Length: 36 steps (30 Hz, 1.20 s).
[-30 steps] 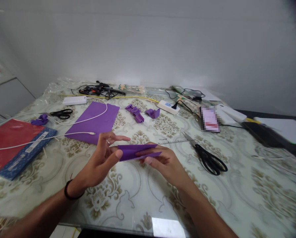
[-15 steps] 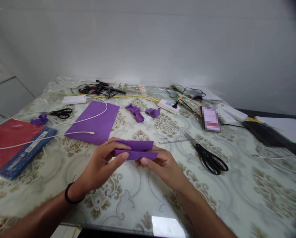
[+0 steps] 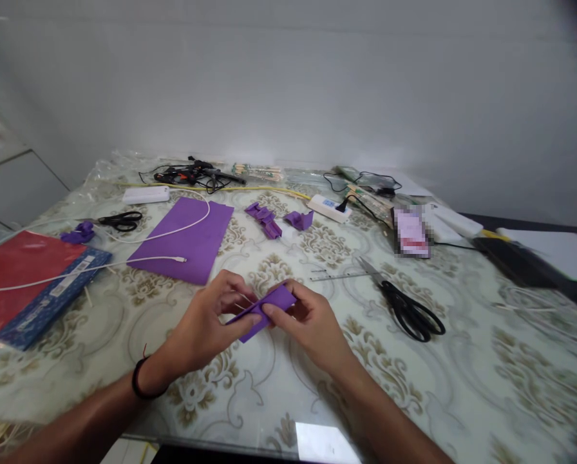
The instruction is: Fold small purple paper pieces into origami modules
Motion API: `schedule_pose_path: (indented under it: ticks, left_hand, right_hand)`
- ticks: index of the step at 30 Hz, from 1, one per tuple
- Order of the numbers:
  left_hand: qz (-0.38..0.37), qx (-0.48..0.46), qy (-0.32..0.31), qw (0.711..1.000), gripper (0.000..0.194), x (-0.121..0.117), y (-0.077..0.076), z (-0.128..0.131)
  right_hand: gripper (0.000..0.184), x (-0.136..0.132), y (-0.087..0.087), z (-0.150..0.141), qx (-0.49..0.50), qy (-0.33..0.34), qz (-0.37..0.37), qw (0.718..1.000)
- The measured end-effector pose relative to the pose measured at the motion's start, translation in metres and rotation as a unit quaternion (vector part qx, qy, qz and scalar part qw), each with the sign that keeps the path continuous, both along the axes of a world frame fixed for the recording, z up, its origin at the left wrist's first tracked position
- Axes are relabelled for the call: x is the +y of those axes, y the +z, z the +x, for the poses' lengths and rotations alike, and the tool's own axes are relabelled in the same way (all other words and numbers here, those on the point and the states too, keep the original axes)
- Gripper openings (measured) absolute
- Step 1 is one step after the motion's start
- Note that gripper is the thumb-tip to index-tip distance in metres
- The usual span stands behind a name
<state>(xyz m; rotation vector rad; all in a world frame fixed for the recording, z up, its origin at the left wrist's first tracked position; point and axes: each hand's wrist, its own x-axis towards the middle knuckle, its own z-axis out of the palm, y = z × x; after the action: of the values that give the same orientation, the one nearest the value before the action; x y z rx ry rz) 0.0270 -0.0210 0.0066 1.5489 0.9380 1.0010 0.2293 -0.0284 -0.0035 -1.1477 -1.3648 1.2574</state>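
Both hands grip one folded strip of purple paper (image 3: 277,300) above the near middle of the table. My left hand (image 3: 216,316) pinches its left end, thumb on the near face and fingers behind. At the other end my right hand (image 3: 310,322) has its thumb pressed on the front, with its fingers hidden behind the paper. The strip is tilted, its right end higher. Farther back lie a pleated purple paper piece (image 3: 263,220) and a smaller bent purple piece (image 3: 299,220). A flat purple sheet (image 3: 185,241) lies to the left, crossed by a white cable.
Large black-handled scissors (image 3: 411,310) and a clear ruler (image 3: 341,276) lie on the right. Small scissors (image 3: 122,221) and a red-and-blue paper pack (image 3: 32,283) are at left. A power strip (image 3: 329,208), tangled black cables (image 3: 196,173) and a phone (image 3: 411,232) sit farther back.
The paper was held level with its two flaps apart; now the flaps are pressed closer together and the strip is tilted. My left fingers have curled in behind it.
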Motion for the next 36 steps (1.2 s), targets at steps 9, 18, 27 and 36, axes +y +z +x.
schedule_pose_path:
  ticks: [9,18,27,36]
  left_hand:
    - [0.025,0.201,-0.022,0.979,0.021,0.007,0.017,-0.003]
    - [-0.039,0.120,-0.034,0.991,0.036,0.007,0.005,-0.001]
    - [-0.043,0.057,-0.006,0.997,0.013,0.012,0.000,-0.007]
    - [-0.088,-0.026,0.011,0.996,0.026,0.016,-0.001,-0.012]
  right_hand:
    - [0.024,-0.002,-0.003,-0.001,-0.071,-0.037,0.042,0.996]
    - [0.049,-0.004,-0.004,0.001,-0.077,0.012,0.043,0.996]
    - [0.056,-0.002,0.003,0.006,-0.095,0.084,0.036,0.991]
    - [0.033,0.005,-0.001,0.017,-0.036,0.041,0.016,0.998]
